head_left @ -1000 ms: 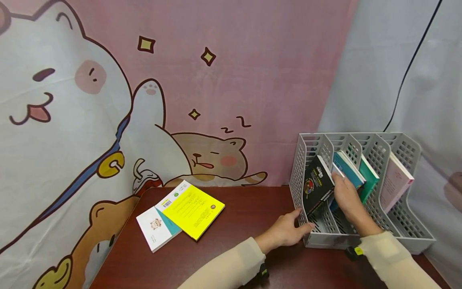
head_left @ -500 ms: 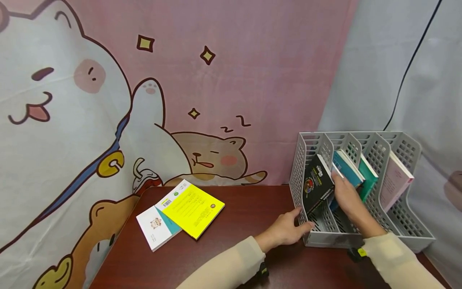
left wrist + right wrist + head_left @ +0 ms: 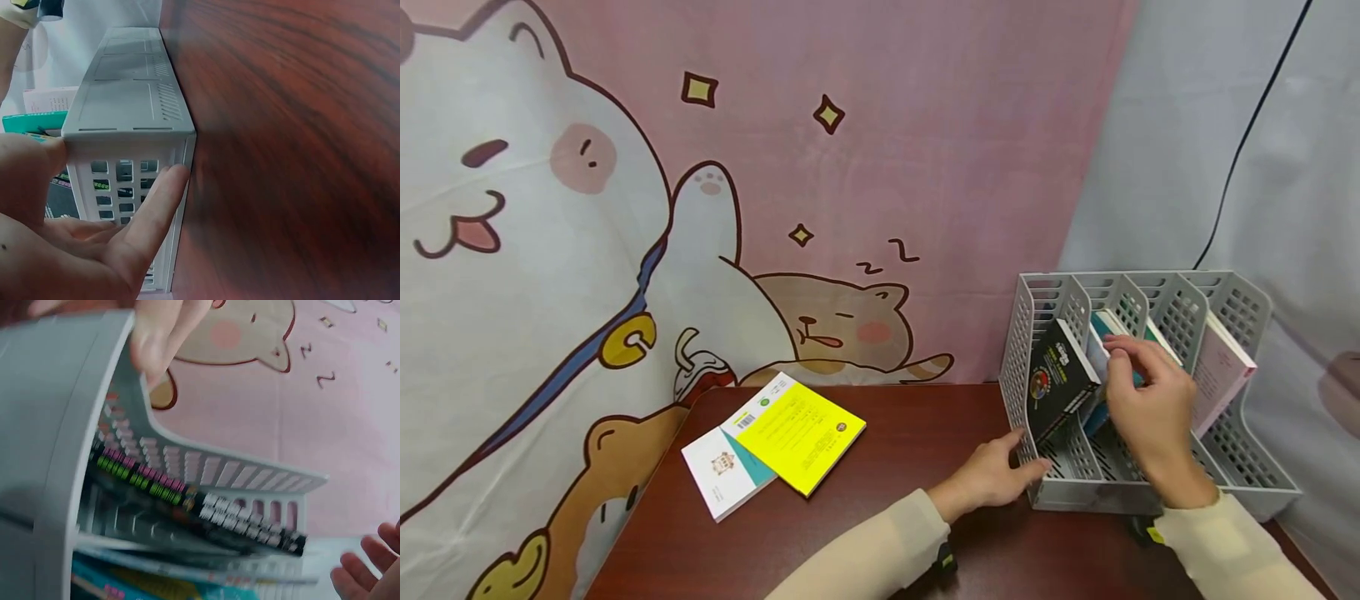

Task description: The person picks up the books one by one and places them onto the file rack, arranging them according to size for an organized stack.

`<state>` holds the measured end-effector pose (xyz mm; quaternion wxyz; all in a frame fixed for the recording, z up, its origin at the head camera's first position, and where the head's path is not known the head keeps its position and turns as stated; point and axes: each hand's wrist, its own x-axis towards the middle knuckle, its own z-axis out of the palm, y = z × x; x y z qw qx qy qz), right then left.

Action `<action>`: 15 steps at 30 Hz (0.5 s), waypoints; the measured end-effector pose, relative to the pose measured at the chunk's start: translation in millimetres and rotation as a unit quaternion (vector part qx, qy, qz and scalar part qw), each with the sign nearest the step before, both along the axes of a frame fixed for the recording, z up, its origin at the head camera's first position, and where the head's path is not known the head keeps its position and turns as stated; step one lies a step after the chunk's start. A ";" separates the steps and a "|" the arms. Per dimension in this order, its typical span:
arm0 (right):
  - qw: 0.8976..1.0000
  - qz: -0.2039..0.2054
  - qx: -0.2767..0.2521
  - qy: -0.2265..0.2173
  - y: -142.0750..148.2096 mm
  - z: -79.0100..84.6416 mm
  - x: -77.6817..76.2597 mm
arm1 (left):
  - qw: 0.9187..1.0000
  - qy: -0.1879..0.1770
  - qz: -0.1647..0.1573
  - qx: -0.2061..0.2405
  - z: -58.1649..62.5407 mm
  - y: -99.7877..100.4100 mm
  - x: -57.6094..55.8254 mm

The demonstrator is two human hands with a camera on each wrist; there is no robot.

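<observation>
A grey slotted magazine rack (image 3: 1093, 497) stands at the table's right end. My left hand (image 3: 992, 477) holds its front left corner, thumb at the front edge and fingers along the outer side wall (image 3: 115, 169). A black book (image 3: 1056, 379) leans in the leftmost compartment; its lettered spine (image 3: 187, 500) shows in the right wrist view. My right hand (image 3: 1153, 408) hovers over the second and third compartments, fingers loosely bent and holding nothing. It partly hides a blue book (image 3: 1096, 417) and a green book (image 3: 1156, 335). In the right wrist view its fingertips (image 3: 350, 578) are apart from the books.
A pink book (image 3: 1217, 379) leans in the rack's rightmost compartment. On the left of the brown table (image 3: 917, 433), a yellow book (image 3: 805, 437) overlaps a white and teal book (image 3: 726, 475). A cartoon cat curtain (image 3: 962, 167) hangs behind, with a black cable (image 3: 1247, 142) at the right.
My right hand has let go of the book in the second compartment and drawn slightly right, its fingers now clear of it. The left hand stays at the rack's corner.
</observation>
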<state>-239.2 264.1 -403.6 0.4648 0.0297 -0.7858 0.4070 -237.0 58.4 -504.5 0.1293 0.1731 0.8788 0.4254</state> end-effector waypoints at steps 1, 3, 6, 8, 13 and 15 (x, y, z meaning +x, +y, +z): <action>1.000 0.005 0.000 0.003 -2.7 1.3 3.0 | 1.000 0.002 0.001 0.001 -0.1 -0.3 -0.1; 1.000 0.020 -0.006 -0.012 -8.5 1.4 8.4 | 1.000 0.008 0.003 0.005 -0.8 -1.6 -0.7; 0.995 0.064 -0.008 -0.076 -17.1 -3.9 15.4 | 1.000 0.021 0.006 0.015 -0.3 -6.0 -1.8; 0.987 0.102 -0.002 -0.123 -23.5 -10.4 19.6 | 0.999 0.028 0.007 0.032 0.8 -11.3 -2.6; 0.953 0.195 0.009 -0.231 -43.8 -27.7 29.4 | 0.994 0.025 0.019 0.100 5.2 -28.5 -5.0; 0.937 0.229 -0.009 -0.262 -53.6 -33.0 31.5 | 0.992 0.019 0.021 0.125 7.1 -36.5 -7.1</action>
